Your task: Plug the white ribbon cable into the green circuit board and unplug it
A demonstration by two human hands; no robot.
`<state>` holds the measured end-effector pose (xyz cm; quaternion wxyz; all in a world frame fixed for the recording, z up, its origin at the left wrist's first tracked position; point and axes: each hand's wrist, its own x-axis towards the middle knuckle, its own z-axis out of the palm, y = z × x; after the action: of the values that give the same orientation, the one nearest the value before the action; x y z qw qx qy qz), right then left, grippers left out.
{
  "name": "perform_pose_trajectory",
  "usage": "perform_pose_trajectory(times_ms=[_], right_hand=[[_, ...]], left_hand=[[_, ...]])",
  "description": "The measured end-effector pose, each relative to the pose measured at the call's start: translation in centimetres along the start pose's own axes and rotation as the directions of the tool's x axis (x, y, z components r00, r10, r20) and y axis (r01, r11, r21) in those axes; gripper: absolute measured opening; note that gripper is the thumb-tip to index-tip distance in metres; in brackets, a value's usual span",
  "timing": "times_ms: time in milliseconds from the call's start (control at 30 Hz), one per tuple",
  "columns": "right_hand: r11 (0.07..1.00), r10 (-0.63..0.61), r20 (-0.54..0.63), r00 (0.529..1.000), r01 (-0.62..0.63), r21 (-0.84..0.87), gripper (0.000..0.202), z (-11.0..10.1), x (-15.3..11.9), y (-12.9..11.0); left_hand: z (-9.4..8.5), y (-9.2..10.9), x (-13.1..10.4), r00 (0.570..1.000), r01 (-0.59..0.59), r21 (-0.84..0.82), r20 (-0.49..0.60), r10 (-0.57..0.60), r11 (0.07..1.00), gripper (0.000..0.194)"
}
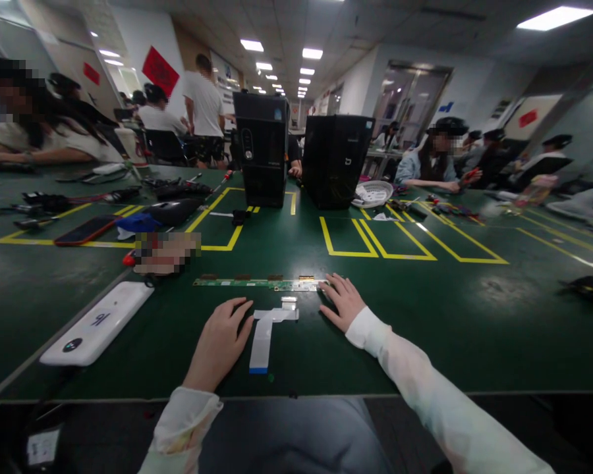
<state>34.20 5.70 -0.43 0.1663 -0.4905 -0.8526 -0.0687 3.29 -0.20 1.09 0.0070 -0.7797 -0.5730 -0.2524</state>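
Observation:
A long, thin green circuit strip (250, 283) lies crosswise on the dark green table. Just below it sits a small silvery connector piece (289, 301), and under that a white flat ribbon cable (263, 336) bent at an angle, with a blue end. My left hand (221, 339) rests on the table left of the cable, fingers spread and holding nothing. At the strip's right end is my right hand (342, 301), its fingers apart, the fingertips touching or just beside the strip.
Two black computer towers (261, 148) (337, 161) stand at the back. A white device (99, 322) lies at the left, with a phone (86, 230) and cables beyond. A white basket (373, 193) is behind right. People sit around other tables.

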Motion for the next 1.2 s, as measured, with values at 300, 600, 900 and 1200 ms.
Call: perform_pose_trajectory(times_ms=[300, 600, 900, 1200], right_hand=[[0.980, -0.125, -0.022, 0.992, 0.126, 0.153, 0.051, 0.6, 1.2, 0.0], [0.982, -0.097, -0.020, 0.995, 0.099, 0.162, 0.044, 0.2, 1.3, -0.4], [0.959, -0.143, -0.057, 0.988, 0.152, 0.240, 0.035, -0.1, 2.0, -0.4], [0.950, -0.178, -0.028, 0.984, 0.180, 0.255, 0.029, -0.6, 3.1, 0.3]], left_hand=[[-0.1, 4.4, 2.3, 0.932, -0.268, -0.116, 0.221, 0.288, 0.956, 0.041], [1.3, 8.4, 4.3, 0.900, -0.296, 0.038, 0.346, 0.266, 0.954, 0.039], [2.6, 9.4, 4.7, 0.929, -0.269, 0.046, 0.276, 0.247, 0.962, 0.040], [3.1, 8.6, 4.0, 0.941, -0.267, 0.011, 0.220, 0.258, 0.964, 0.047]])
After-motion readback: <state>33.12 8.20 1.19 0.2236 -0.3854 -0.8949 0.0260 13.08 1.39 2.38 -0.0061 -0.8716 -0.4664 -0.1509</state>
